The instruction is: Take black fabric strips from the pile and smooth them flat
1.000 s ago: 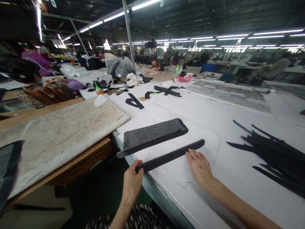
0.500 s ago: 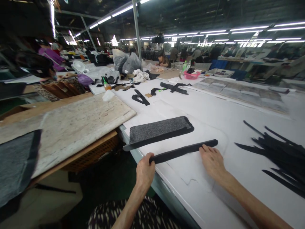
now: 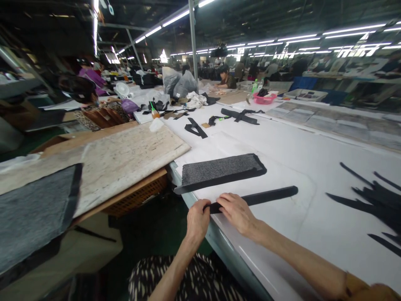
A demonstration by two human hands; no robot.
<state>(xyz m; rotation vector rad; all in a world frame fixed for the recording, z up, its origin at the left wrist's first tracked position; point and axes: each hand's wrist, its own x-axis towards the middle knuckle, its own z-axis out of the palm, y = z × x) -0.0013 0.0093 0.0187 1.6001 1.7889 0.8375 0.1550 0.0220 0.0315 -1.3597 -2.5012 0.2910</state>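
Observation:
A long black fabric strip [image 3: 272, 195] lies slantwise on the white table near its front edge. My left hand [image 3: 198, 215] pinches the strip's near-left end at the table edge. Close beside it, my right hand [image 3: 235, 211] has its fingers closed on the same strip, hiding part of it. The strip's far end lies flat and untouched. Just beyond it is a grey fabric panel [image 3: 221, 170] with black borders along its front and right sides. To the right, several black strips [image 3: 380, 205] lie in a loose heap.
At left, a worn pale board [image 3: 134, 154] holds a grey, black-edged cloth [image 3: 34, 213]. An orange crate [image 3: 138, 196] sits beneath it. Farther back are black scraps [image 3: 196, 128], a glue bottle [image 3: 154, 111], a pink basket [image 3: 265, 98] and grey bags [image 3: 184, 83]. Other people sit beyond.
My right hand has slid left along the strip, from near its far end to beside my left hand. The left hand keeps its hold. The view has turned slightly left.

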